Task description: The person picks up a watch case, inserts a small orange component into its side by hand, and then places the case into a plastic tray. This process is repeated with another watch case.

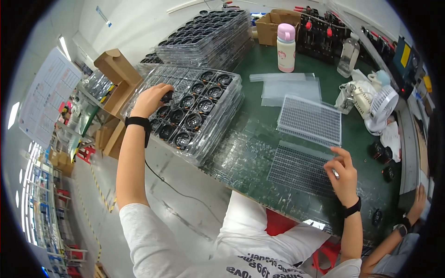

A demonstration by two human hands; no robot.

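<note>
- White shirt (157,245) is closest.
- Left hand (150,100) grips a black part (167,96) at the clear tray (211,141); which way it points is hidden.
- Right hand (342,178) is curled, grip unclear, by a sheet (296,167) sloping long-ways down rightward.

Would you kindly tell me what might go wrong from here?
The tray stack under the left hand sits at the edge of the table, so a push might tip it toward the floor. The dark patterned sheet beside the right hand looks thin and could be dragged askew.
</note>
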